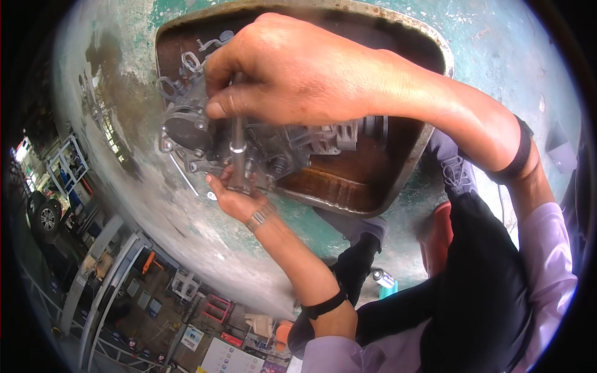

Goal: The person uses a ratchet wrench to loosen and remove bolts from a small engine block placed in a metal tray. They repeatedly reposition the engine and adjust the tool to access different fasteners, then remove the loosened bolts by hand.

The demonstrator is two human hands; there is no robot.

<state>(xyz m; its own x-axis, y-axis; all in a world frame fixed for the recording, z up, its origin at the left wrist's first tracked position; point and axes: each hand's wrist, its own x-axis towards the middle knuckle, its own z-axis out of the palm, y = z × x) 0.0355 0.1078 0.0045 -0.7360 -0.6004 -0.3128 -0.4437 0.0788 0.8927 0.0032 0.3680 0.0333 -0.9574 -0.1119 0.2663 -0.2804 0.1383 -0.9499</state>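
Note:
A greasy metal gearbox-like assembly sits in a rusty, oil-stained metal tray. Above it, my right hand is closed round the top of a socket wrench; the grip is slightly blurred and partly hidden by the hand. The bright shaft of the socket wrench points down along the near side of the assembly. My left hand, with a metal watch on its wrist, curls palm up round the wrench's lower end. Its fingers are partly hidden behind metal parts. A round dark cover lies left of the shaft.
Left of the tray, a thin white rod lies on the worn green floor. Near my legs are a red container and a spray can. Metal frames, tools and a car wheel fill the lower left.

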